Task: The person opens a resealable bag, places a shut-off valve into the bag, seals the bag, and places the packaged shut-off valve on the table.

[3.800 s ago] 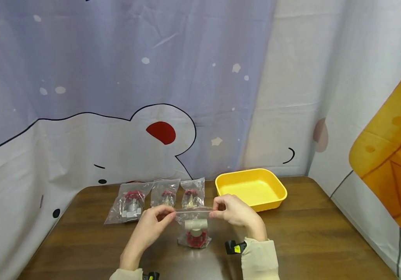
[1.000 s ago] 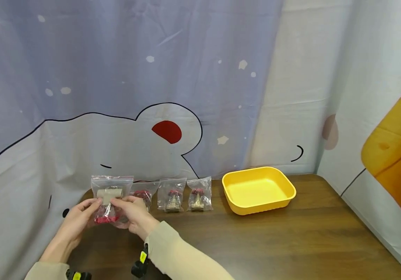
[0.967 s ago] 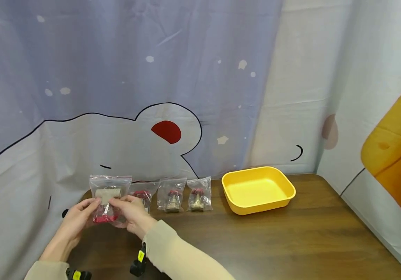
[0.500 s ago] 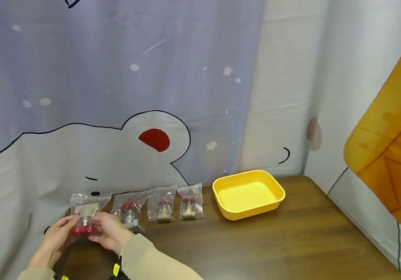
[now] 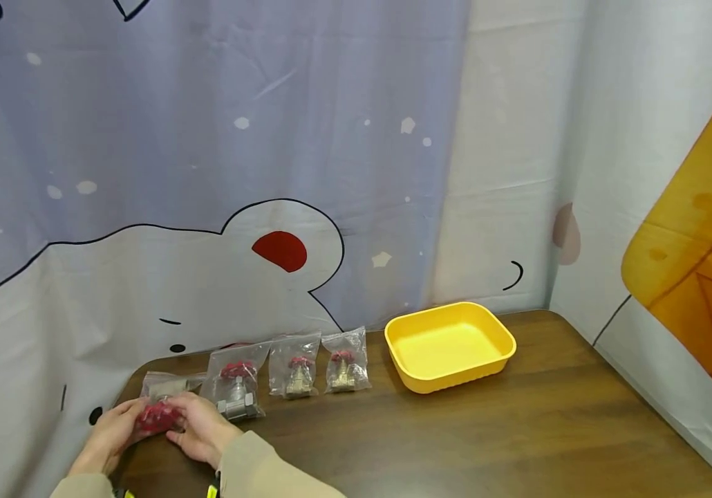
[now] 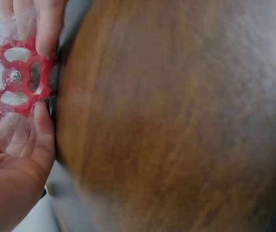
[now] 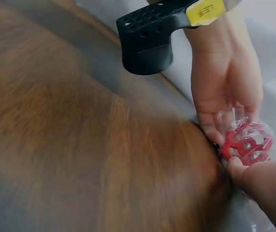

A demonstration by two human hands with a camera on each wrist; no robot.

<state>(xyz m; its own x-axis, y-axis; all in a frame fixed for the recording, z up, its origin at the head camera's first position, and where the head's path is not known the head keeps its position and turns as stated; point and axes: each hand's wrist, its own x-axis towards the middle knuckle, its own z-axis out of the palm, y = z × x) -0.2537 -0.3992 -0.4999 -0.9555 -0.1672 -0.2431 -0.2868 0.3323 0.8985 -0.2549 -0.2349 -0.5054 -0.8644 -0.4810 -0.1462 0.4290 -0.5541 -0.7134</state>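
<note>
At the left end of the table, a valve with a red handwheel (image 5: 158, 417) lies in a clear zip bag, its pale tee-shaped body toward the back. My left hand (image 5: 110, 432) holds it from the left, and my right hand (image 5: 200, 425) from the right. Both wrist views show fingers and thumbs around the bagged handwheel (image 6: 15, 76), which faces the cameras. Just right of my right hand lies a bagged silver valve (image 5: 238, 401). Beyond it are a bagged brass valve (image 5: 298, 380) and another bagged brass valve (image 5: 341, 375), all with red wheels.
A yellow tray (image 5: 449, 377) stands at the back right of the wooden table (image 5: 455, 443). Behind the table hangs a printed curtain (image 5: 381, 173), close to the back edge and the left side. Black wrist cameras (image 7: 147, 48) sit near the sleeves.
Earlier both hands pinched the bag's zip top at the middle. They carried the valve left, then lowered it to the end of the row, where it now leans back with its handwheel toward me.
</note>
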